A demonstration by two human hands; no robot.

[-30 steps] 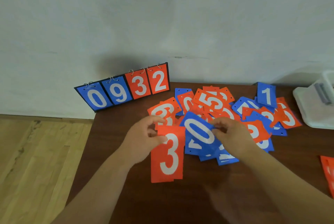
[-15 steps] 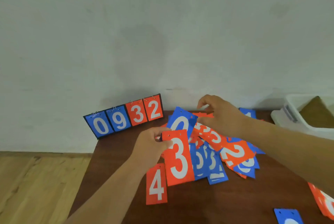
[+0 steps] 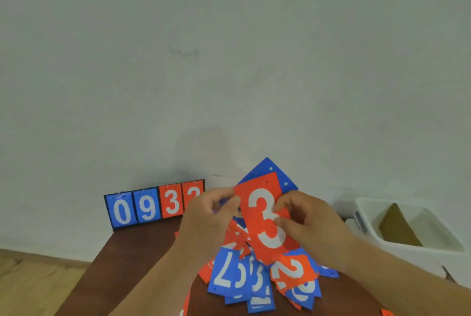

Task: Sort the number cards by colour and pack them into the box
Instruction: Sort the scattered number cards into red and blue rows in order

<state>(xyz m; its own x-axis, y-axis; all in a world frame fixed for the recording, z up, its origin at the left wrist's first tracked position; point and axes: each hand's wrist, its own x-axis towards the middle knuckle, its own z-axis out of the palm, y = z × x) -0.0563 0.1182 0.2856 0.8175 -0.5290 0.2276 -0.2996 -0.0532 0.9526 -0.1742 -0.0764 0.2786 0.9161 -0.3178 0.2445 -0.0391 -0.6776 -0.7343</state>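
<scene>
left hand (image 3: pixel 209 216): pinches red 3 (image 3: pixel 263 216) edge
right hand (image 3: pixel 308 224): pinches same card
tip: keep blue card (image 3: pixel 270 169) (right behind) out of red stack; square edges

A dark brown wooden table (image 3: pixel 132 264) is carrying three things. A scoreboard stand (image 3: pixel 147 207) reading 0 9 3 2 is standing upright at its far left corner. Red and blue number cards (image 3: pixel 254 280) are lying heaped and overlapping in the middle. A white box (image 3: pixel 433 224) is sitting at the right.
</scene>
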